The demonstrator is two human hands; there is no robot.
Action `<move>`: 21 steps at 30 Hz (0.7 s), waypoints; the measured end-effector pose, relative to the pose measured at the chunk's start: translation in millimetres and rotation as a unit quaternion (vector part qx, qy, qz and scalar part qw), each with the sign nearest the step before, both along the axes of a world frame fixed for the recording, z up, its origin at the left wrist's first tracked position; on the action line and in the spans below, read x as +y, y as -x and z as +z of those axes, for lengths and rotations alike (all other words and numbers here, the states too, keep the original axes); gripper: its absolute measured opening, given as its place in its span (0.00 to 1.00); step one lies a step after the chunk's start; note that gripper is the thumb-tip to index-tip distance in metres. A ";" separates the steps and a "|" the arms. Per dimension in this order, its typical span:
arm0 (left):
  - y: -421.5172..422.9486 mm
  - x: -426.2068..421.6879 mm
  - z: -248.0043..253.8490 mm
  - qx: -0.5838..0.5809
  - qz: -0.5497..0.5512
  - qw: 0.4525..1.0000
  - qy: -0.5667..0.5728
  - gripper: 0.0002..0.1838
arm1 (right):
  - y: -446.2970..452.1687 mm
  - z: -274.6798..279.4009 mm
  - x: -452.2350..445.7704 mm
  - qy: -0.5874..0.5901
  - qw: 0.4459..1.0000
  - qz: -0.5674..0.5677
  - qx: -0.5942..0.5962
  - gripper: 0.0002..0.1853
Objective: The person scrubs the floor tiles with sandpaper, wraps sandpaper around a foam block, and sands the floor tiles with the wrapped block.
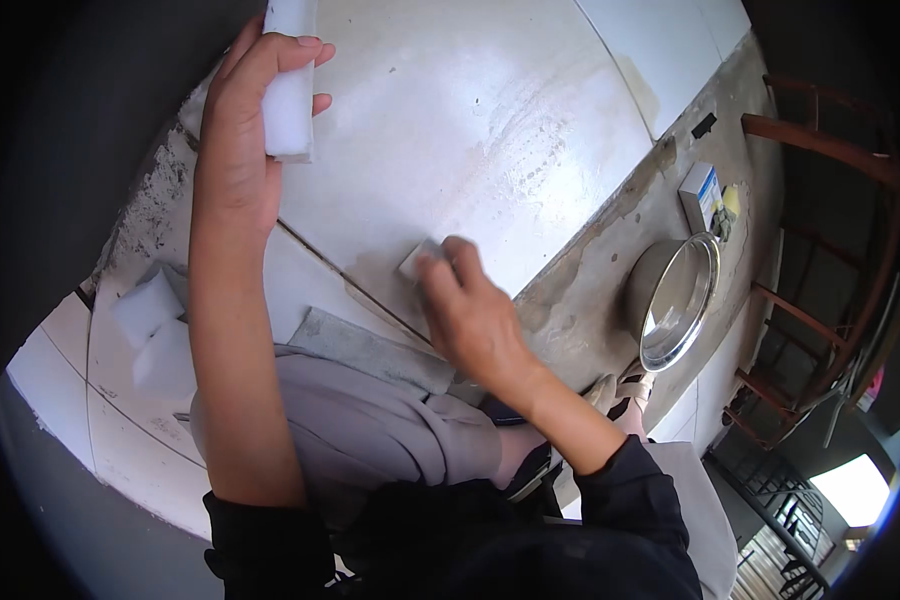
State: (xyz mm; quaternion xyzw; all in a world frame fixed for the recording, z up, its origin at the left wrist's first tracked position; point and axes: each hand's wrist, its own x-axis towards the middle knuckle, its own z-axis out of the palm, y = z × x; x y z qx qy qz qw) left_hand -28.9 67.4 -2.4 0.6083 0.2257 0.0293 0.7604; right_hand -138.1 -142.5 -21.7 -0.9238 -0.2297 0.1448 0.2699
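My left hand [245, 120] is wrapped round a white foam block [289, 110] at the upper left, held above the pale floor tiles [410, 120]. Near the middle, my right hand [465, 310] pinches a small pale pad [416, 262] against the tile, close to a dark joint line; the hand is slightly blurred. Wet smears [535, 160] show on the tile ahead of it. A grey-green cloth [370, 350] lies flat on the floor in front of my knee.
White foam blocks [150, 306] lie at the left. A metal basin [660, 290] stands on bare concrete at the right, beside a small box [700, 195] and a yellow-green sponge [728, 212]. Brown wooden furniture [820, 135] stands farther right.
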 end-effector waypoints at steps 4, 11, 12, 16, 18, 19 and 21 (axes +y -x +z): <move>3.4 2.8 -7.0 0.003 -0.017 1.000 0.004 0.34 | -58.1 -9.7 -26.4 0.014 0.993 -0.107 -0.040 0.17; -1.1 5.1 -5.4 -0.014 0.005 1.000 0.021 0.34 | -96.5 -6.4 -46.3 0.015 0.978 -0.196 -0.069 0.14; 0.2 5.7 -5.6 -0.010 0.003 1.000 0.017 0.34 | -69.6 -2.6 -33.7 0.009 0.987 -0.158 -0.019 0.15; 1.5 3.5 -7.7 0.001 -0.003 1.000 0.008 0.34 | -63.0 -4.3 -36.7 -0.008 0.996 -0.072 -0.043 0.16; 1.7 1.2 -6.5 0.003 -0.005 1.000 0.005 0.34 | -119.0 -11.4 -59.9 0.022 0.981 -0.175 -0.087 0.16; 0.5 0.9 -5.8 0.007 -0.008 1.000 0.007 0.34 | -153.6 -17.3 -81.3 0.048 0.973 -0.189 -0.126 0.17; -0.7 2.1 -5.3 0.013 -0.009 1.000 0.013 0.35 | -176.6 -22.3 -97.1 0.078 0.961 -0.210 -0.159 0.17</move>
